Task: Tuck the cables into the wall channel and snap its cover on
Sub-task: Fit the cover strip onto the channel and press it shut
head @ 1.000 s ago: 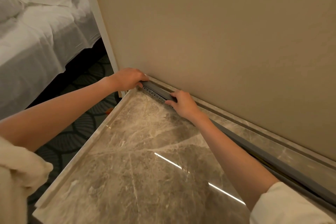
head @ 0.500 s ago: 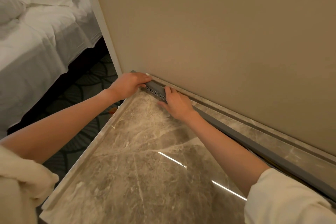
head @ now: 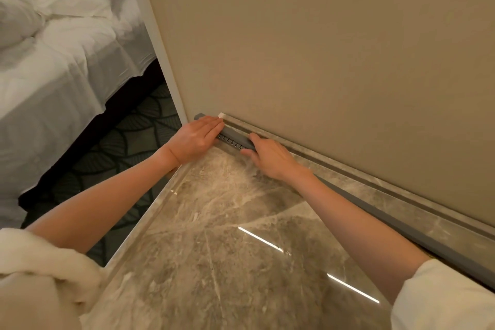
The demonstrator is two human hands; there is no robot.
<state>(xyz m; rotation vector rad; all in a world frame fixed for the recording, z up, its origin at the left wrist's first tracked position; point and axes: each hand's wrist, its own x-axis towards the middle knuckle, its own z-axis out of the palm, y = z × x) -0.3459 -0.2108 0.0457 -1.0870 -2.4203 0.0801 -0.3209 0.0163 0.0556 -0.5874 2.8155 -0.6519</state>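
Note:
A long grey channel cover (head: pixel 407 228) runs along the foot of the beige wall (head: pixel 321 48), at the back of a marble top (head: pixel 227 249). At its left end a short stretch (head: pixel 235 136) sits slightly raised, and a row of small slots (head: pixel 230 141) shows beneath it. My left hand (head: pixel 195 138) lies flat with its fingers pressed on the cover's left end. My right hand (head: pixel 270 158) grips the cover a little to the right, thumb on the front face, fingers on top. No cables are visible.
A marble ledge (head: pixel 375 190) runs between the cover and the wall. The marble top's left edge (head: pixel 139 228) drops to a dark patterned carpet (head: pixel 128 142). A bed with white sheets (head: pixel 53 61) stands at the left. A white corner trim (head: pixel 155 43) ends the wall.
The view has shifted slightly. My left hand has flattened onto the cover's end. My right hand has slid a little left along the cover, closer to the left hand.

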